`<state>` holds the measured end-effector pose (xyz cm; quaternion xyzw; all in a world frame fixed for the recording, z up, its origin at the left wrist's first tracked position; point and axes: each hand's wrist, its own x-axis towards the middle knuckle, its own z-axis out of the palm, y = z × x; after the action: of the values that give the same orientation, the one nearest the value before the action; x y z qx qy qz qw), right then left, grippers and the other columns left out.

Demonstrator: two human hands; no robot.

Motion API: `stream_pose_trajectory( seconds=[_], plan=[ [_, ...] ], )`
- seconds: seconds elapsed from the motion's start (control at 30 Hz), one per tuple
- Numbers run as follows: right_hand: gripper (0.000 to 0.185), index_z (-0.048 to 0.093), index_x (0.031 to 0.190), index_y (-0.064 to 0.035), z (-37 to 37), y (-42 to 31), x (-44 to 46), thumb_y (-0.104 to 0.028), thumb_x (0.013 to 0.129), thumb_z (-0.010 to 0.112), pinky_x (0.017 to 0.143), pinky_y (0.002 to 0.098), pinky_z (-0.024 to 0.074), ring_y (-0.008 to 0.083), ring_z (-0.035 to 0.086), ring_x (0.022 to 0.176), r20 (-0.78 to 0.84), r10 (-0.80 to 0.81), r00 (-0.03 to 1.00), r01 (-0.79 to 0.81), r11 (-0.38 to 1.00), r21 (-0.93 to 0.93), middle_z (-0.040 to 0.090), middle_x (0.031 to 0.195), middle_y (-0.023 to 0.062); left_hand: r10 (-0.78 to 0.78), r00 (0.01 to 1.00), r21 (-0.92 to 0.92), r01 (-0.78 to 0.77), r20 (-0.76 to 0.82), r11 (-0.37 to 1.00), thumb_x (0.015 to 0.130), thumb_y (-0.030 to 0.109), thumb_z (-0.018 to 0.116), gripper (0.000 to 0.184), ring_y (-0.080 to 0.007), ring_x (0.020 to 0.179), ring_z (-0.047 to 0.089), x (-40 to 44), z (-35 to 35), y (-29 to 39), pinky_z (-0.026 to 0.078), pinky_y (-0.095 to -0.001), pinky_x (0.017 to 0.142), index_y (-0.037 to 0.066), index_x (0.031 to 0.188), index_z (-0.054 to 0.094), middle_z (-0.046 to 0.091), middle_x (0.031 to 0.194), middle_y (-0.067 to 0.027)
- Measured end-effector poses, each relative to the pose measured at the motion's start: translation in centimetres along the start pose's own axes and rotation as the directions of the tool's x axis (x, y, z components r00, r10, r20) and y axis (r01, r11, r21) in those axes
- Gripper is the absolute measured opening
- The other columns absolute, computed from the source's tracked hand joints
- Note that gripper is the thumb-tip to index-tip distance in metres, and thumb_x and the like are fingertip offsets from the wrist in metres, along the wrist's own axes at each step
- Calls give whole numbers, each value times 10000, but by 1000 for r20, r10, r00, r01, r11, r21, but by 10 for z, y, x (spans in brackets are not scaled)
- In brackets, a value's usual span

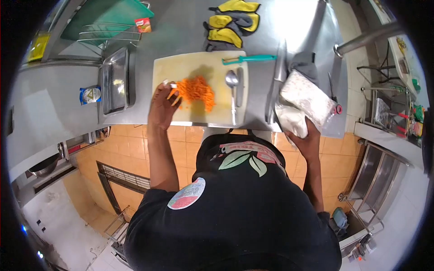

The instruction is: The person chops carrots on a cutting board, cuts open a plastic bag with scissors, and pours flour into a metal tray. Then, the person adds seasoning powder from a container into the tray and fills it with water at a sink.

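My left hand (162, 105) is at the left edge of a pale cutting board (165, 63), its fingers curled beside a pile of chopped carrot (198, 90). A small white thing (166, 82) shows at its fingertips, too small to name. Right of the pile, a spoon (232, 80) and a knife (239, 88) lie side by side on the board. A teal-handled peeler (248, 58) lies across the board's far right corner. My right hand (309, 137) is closed around the lower end of a white plastic bag (291, 121), which touches a speckled white package (307, 97).
Yellow and grey gloves (233, 25) lie behind the board. A metal tray (115, 81) and a blue packet (90, 95) are on the left. At the back left stand a green board (101, 20) and a red packet (143, 25). A metal rail (368, 38) juts in at right.
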<state>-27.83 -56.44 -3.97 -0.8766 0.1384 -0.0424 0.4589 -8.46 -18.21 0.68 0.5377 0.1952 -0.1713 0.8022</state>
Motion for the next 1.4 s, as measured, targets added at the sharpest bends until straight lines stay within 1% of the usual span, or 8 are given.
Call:
stream_pose_trajectory(
  seconds=[0.07,0.2,0.37,0.57,0.77,1.2,1.27,1.4],
  plan=[
    [609,569,1164,51,13,-24,-3,-135,651,839,838,342,499,247,640,959,-16,15,1000,-15,999,46,651,1056,177,89,995,-21,-90,-35,996,909,213,614,58,-124,902,545,25,-56,29,455,-327,819,202,951,576,619,1035,33],
    [560,580,1138,37,65,-84,-1,-91,654,828,807,321,501,194,633,917,-52,65,997,-60,995,82,666,999,139,452,848,398,-328,-276,857,842,136,707,163,-96,732,567,78,-171,94,453,-226,661,144,899,555,639,855,14],
    [498,598,1088,48,162,-165,17,-70,666,835,818,300,502,145,623,924,-83,127,988,-86,919,384,671,1010,97,718,696,594,-567,-25,570,774,58,763,297,-68,699,554,144,-282,134,424,-192,619,49,928,508,647,829,-29],
    [505,595,1085,40,244,-227,35,-88,663,841,795,294,507,143,631,885,6,23,1000,-23,896,443,675,984,102,561,822,561,-419,-100,714,815,63,721,440,-89,776,607,154,-295,148,478,-226,691,-6,1158,453,676,836,-76],
    [496,614,1073,30,263,-244,36,-116,658,844,780,287,509,136,636,872,29,-39,999,25,919,393,679,971,93,582,812,503,-523,50,688,817,45,712,468,-103,805,620,174,-310,141,475,-236,770,-19,1201,451,691,900,-104],
    [528,599,1112,36,249,-224,23,-114,664,836,793,294,513,153,645,890,4,-11,1000,9,931,365,681,989,123,680,733,568,-548,-27,614,830,43,700,504,-101,826,619,165,-299,141,458,-225,816,-61,1251,443,688,864,-88],
    [543,597,1118,37,241,-219,25,-121,659,840,797,297,513,158,648,899,-1,-27,1000,26,919,392,679,1001,130,687,726,483,-587,-41,649,835,42,696,507,-104,826,619,170,-307,135,466,-231,811,-68,1255,434,684,871,-89],
    [580,585,1147,34,222,-208,32,-140,656,840,797,302,512,173,652,902,46,-64,997,49,961,272,673,1015,141,723,689,513,-602,-54,612,836,41,697,543,-111,828,621,185,-330,126,489,-255,793,-65,1282,405,677,887,-97]
  ],
)
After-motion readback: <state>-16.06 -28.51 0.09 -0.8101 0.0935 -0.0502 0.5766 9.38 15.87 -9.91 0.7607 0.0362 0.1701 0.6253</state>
